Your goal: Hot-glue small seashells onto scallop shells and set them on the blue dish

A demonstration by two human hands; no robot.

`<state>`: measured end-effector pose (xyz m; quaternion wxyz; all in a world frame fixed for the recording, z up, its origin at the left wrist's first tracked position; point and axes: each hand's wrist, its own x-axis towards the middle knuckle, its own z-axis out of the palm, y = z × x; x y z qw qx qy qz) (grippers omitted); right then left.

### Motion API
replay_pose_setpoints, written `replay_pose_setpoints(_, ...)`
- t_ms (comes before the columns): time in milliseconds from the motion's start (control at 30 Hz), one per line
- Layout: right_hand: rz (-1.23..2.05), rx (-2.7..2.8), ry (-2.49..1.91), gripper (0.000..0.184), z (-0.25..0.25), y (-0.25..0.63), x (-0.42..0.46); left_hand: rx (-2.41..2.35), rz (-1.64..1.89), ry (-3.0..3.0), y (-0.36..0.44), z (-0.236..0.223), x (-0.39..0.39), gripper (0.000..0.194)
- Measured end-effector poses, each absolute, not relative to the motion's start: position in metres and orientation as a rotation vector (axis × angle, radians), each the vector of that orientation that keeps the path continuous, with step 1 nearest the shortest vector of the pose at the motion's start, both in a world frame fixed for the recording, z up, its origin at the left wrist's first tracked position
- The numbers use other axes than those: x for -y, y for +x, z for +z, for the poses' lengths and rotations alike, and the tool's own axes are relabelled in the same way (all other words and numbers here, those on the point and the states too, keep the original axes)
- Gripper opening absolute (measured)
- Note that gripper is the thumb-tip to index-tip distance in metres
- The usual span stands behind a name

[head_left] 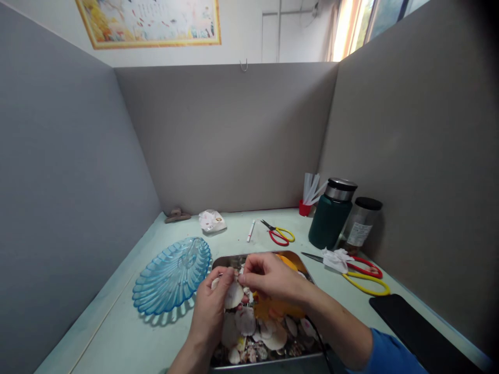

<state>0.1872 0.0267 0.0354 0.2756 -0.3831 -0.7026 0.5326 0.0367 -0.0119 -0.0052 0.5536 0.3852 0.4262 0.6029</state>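
Note:
Both of my hands are over a metal tray (257, 363) filled with seashells. My left hand (210, 301) is closed, its thumb and fingers pinching a pale, rounded seashell (234, 295). Close beside it, my right hand (268, 275) pinches something small at the shell's upper edge; the fingers hide what it is. Under my right hand lies an orange-yellow tool (268, 307), partly covered, with a black cord (322, 340) running near my forearm. Flat white shells (275, 336) and small spiral ones (251, 354) fill the front of the tray.
A blue scalloped glass dish (171, 278) stands left. Behind are a crumpled white packet (212, 221), a white stick (250, 231) and small scissors (278, 234). On the right are a green flask (330, 218), a jar (360, 226), larger scissors (366, 280) and a black phone (417, 332).

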Motion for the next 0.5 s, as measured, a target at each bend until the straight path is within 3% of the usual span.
replay_pose_setpoints(500, 1.397, 1.957, -1.061, 0.012, 0.0455, 0.1891, -0.0227, -1.054, 1.405, 0.916, 0.0368, -0.0026, 0.015, 0.029)
